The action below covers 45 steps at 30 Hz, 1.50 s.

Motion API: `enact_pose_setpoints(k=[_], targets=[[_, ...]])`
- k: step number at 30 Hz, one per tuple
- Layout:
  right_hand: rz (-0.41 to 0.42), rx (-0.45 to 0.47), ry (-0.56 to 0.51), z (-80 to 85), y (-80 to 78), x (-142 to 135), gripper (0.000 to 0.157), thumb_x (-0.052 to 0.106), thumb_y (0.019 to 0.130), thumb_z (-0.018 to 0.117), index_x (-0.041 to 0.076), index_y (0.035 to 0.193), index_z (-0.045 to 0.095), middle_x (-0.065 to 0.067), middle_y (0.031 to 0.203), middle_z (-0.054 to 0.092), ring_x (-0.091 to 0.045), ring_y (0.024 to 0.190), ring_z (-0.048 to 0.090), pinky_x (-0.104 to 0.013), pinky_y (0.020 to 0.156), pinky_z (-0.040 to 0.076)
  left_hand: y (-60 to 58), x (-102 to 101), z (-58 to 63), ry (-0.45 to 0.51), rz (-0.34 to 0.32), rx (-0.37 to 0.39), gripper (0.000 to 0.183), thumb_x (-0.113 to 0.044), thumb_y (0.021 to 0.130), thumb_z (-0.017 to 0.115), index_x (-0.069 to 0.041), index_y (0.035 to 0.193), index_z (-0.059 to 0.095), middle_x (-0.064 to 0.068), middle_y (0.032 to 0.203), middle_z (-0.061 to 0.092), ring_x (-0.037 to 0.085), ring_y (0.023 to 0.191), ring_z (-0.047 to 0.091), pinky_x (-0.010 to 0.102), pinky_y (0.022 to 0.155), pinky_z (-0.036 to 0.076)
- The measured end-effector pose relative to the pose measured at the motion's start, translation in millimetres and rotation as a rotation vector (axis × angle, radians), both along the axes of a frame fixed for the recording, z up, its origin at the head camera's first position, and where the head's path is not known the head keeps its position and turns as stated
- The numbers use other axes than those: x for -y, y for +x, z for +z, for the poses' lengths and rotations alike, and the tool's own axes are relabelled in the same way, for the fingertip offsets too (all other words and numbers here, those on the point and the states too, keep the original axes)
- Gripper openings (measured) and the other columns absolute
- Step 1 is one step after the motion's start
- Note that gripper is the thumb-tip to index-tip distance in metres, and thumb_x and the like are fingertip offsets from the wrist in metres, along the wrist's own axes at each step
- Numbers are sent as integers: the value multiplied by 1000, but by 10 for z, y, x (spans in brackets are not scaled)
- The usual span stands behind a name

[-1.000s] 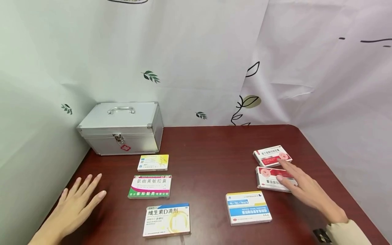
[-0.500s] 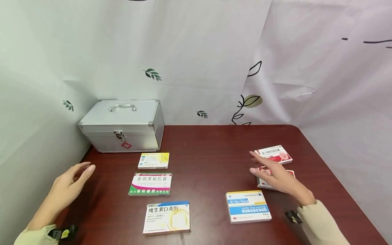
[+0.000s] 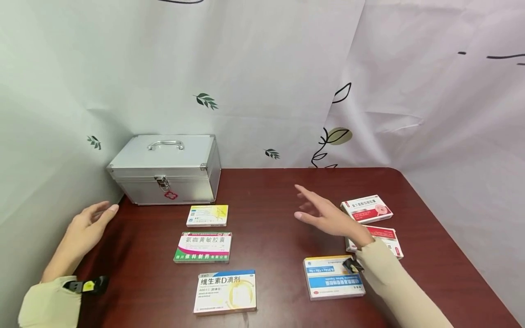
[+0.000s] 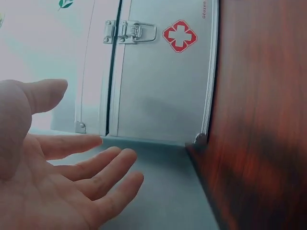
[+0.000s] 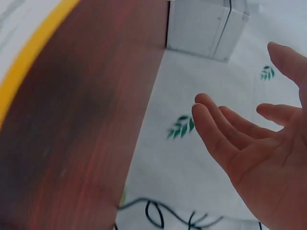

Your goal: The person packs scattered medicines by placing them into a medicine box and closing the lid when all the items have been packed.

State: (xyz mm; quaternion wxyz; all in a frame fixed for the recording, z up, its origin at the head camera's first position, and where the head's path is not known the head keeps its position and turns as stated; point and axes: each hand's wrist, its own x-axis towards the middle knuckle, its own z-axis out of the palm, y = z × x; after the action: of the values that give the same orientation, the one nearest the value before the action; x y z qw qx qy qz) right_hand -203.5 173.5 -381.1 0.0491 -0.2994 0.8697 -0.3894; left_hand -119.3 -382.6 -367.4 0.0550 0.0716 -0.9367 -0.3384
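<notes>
Over the table [image 3: 270, 246], fingers [image 3: 315, 197] loosely apart.

Case [image 3: 164, 171] on table [image 3: 266, 218], back left — three boxes [image 3: 203, 248] before it, three others [image 3: 334, 284] rightward, rear two [image 3: 366, 208] perhaps in contact

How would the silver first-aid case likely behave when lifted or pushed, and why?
The silver first-aid case is probably stiff, given its flat, metal-edged build. Wider than tall, it would likely slide before tipping sideways. The arched handle should give a firm grip, but the inside is hidden, so weight stays uncertain.
</notes>
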Motion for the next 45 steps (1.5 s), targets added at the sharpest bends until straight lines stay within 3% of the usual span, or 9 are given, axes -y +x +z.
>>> enact_pose_setpoints(k=[1, 10, 16, 22, 29, 35, 38, 45], targets=[[8, 6, -15, 4, -23, 45, 70, 42, 85, 61, 41, 143, 21, 2, 134, 45, -19, 109, 56, -37, 86, 48, -23, -12, 3, 18, 1, 13, 69, -43, 96, 35, 8, 142, 21, 38, 137, 28, 55, 117, 31, 62, 85, 31], [41, 37, -131, -20, -241, 457, 62, 38, 87, 59, 39, 141, 27, 4, 131, 45, -15, 108, 56, -43, 92, 44, -229, -49, 20, 108, 21, 47, 79, -49, 95, 29, 4, 144, -4, 40, 141, 12, 56, 126, 16, 67, 94, 20], [58, 66, -163, -77, -355, 828, 60, 36, 88, 59, 38, 140, 29, 6, 136, 39, -11, 106, 57, -41, 93, 43, -385, -42, 53, 127, 120, -40, 80, -50, 94, 27, -1, 144, -13, 39, 142, 8, 55, 128, 14, 66, 98, 15], [150, 85, -140, -138, -391, 1259, 61, 34, 90, 57, 33, 143, 27, 1, 134, 38, -17, 107, 56, -43, 95, 42, -515, -122, 94, 170, 135, -129, 76, -51, 94, 29, -19, 145, -17, 27, 149, 1, 46, 134, 9, 64, 102, 11], [166, 34, -139, -74, -480, 1680, 63, 36, 91, 53, 32, 145, 22, -1, 139, 34, -16, 108, 54, -41, 95, 41, -627, -172, 96, 138, 127, -230, 68, -47, 95, 32, -28, 147, -8, 18, 152, 1, 44, 135, 11, 60, 105, 10], [162, -19, -92, 92, -616, 1933, 64, 39, 92, 49, 33, 147, 15, -4, 145, 27, -18, 114, 50, -41, 98, 38, -677, -169, 52, 72, 117, -273, 62, -44, 96, 34, -24, 148, 8, 16, 153, 3, 41, 137, 6, 60, 105, 8], [164, -27, -93, 170, -656, 2037, 64, 38, 93, 48, 32, 147, 14, -6, 147, 24, -20, 118, 47, -40, 98, 38, -696, -170, 26, 66, 142, -283, 61, -42, 95, 37, -21, 148, 15, 19, 151, 9, 43, 135, 12, 60, 105, 11], [184, -65, -57, 202, -674, 2250, 61, 35, 94, 47, 28, 147, 18, -9, 152, 10, -24, 137, 22, -44, 103, 32, -717, -187, 7, 82, 214, -302, 60, -43, 92, 44, -20, 145, 27, 15, 149, 24, 37, 135, 19, 56, 106, 17]])
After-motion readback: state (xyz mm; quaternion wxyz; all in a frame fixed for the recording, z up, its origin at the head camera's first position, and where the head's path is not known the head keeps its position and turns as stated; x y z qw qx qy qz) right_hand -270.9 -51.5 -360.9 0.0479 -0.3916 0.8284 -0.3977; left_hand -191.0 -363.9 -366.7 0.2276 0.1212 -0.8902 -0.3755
